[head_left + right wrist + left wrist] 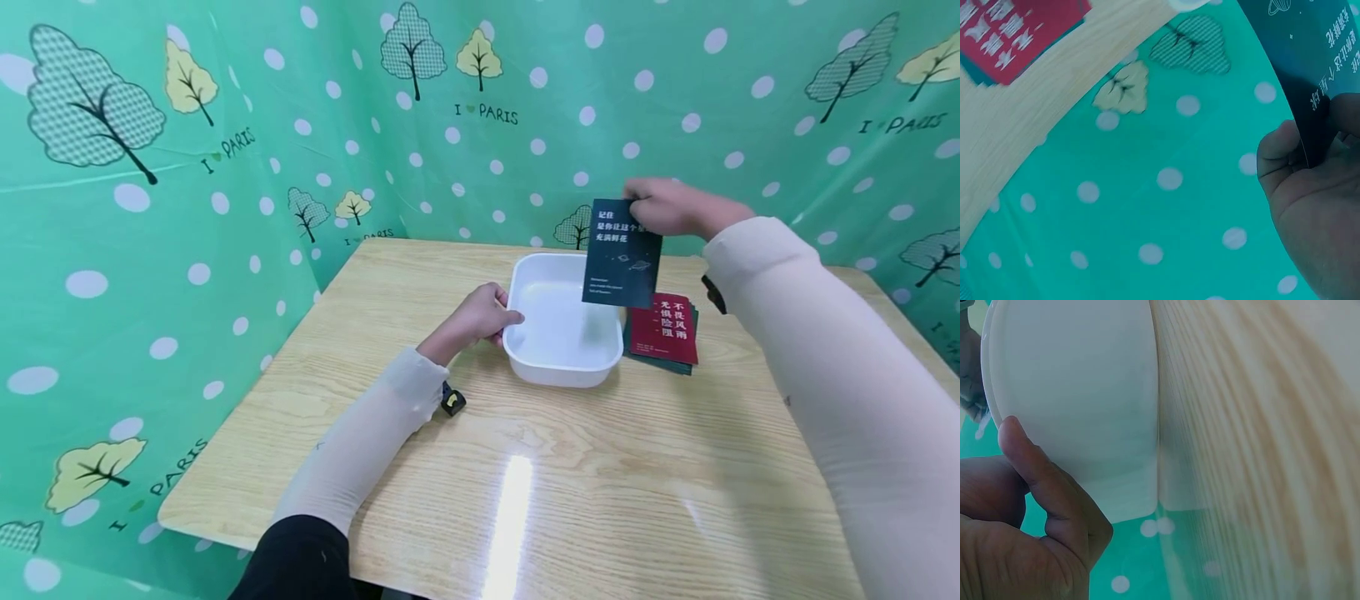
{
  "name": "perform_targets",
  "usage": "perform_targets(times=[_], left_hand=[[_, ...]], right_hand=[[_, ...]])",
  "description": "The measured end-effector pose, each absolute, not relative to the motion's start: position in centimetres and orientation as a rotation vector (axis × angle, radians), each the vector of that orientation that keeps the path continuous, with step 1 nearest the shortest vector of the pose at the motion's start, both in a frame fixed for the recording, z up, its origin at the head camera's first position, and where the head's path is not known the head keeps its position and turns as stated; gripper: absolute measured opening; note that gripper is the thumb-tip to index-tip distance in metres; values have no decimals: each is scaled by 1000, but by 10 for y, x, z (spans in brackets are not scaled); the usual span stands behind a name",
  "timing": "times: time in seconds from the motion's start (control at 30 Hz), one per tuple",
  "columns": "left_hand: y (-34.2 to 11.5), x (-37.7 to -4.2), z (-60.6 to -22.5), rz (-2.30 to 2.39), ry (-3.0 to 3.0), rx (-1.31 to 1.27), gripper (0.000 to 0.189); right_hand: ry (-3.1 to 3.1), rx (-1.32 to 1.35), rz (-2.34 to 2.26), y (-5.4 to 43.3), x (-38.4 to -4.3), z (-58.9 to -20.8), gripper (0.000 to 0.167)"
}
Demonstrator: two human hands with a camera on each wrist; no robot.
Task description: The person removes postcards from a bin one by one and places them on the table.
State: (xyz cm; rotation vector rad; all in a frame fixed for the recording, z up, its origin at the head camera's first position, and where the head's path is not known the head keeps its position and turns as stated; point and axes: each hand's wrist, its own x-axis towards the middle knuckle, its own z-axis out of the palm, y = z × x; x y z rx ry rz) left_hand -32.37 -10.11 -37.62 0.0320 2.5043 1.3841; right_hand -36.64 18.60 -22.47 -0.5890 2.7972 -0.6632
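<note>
A dark blue card (618, 262) with white writing and small planet drawings hangs upright from my right hand (663, 206), pinched near its top right corner. In the head view it overlaps the right part of a white plastic basin (562, 367). My left hand (483, 313) grips the basin's left wall, thumb at the rim. The left wrist view shows that thumb (1029, 456) against the basin's outer side (1085, 412). Right beside the basin lies a stack of cards with a red card (663, 329) on top, its upper left partly hidden by the dark card.
Everything rests on a light wooden table (600, 483). A green curtain (510, 142) with dots and trees surrounds its back and left sides. A small black object with a yellow mark (453, 401) shows beside the left sleeve.
</note>
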Motion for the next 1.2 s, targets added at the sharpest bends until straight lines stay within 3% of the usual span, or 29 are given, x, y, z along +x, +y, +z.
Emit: perform_targets(times=[0.63,0.83,1.07,1.2], left_hand=[[-105,-324,-378,1392,2483,26,28],[-105,-326,-376,1416,2453,64,29],[-105,-326,-379,1424,2450,78,29],[-105,-325,-379,1432,2455,77,29]], right_hand=[[2807,-462,-378,262,-372,-256,44],[2796,-433,-336,266,-371,-279,50],[2783,-456,-392,257,-372,-303,31],[2781,-470,-399,254,-375,-310,39]])
